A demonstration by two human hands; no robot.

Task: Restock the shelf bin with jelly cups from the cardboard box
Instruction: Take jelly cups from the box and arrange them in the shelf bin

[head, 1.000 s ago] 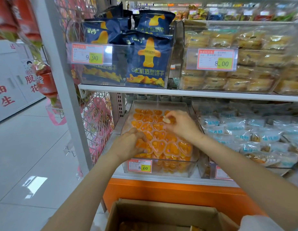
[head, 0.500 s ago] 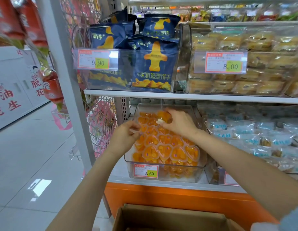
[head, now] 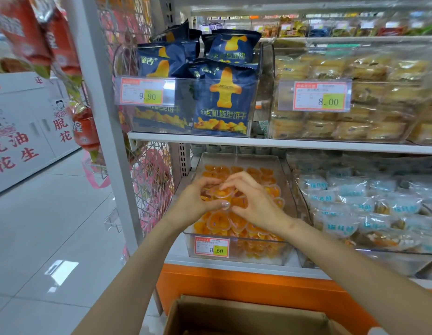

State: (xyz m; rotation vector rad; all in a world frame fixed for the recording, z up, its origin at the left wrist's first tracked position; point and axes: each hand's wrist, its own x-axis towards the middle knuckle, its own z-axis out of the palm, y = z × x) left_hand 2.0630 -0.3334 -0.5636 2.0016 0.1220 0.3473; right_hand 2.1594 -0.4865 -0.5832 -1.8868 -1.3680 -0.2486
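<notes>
A clear shelf bin [head: 236, 256] on the lower shelf holds several orange heart-shaped jelly cups [head: 219, 222] packed in rows. Both hands meet over the middle of the bin. My left hand [head: 195, 201] and my right hand [head: 256, 201] curl their fingers round a small cluster of jelly cups [head: 221, 193] held just above the rows. The open cardboard box [head: 246, 315] sits at the bottom edge, below the shelf; its inside is out of view.
A white upright post [head: 106, 131] and wire rack [head: 149, 189] stand left of the bin. Above it, a shelf [head: 282, 142] carries blue biscuit bags [head: 222, 102] and wrapped cakes [head: 343, 93]. Pale blue packets [head: 355, 204] fill the bin to the right. Tiled floor [head: 41, 238] lies left.
The hands were apart on the rows of cups, left at the front, right at the back. They have come together over the bin's middle and now hold a cluster of cups between them.
</notes>
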